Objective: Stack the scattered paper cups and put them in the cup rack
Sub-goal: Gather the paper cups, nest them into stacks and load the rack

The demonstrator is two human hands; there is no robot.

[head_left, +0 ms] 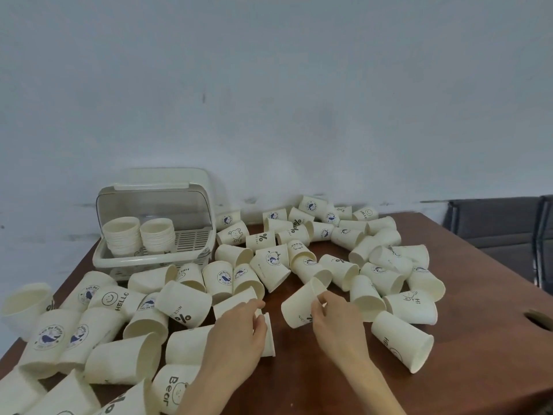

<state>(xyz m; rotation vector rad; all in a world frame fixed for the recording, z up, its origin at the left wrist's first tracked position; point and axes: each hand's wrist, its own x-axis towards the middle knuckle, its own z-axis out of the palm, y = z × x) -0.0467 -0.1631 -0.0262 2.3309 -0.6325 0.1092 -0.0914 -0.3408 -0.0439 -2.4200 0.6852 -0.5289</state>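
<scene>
- Loose paper cups (191,301) lie tipped over across most of the brown counter (466,384), thickest along its left edge and towards the far edge.
- The cup rack (155,253) stands at the far left corner with its clear lid up, so stacks can drop straight in; two nested stacks (140,235) already sit inside it.
- The right hand (338,324) pinches the rim of a cup (299,307) lying on its side near the middle of the counter, thumb and fingers closed narrowly on the edge, likely so the mouth stays free for nesting.
- The left hand (239,333) curls round another cup (267,335), its rim facing the right hand.
- By my reckoning the two are about to be slid together, with most of the cups yet to stack.
</scene>
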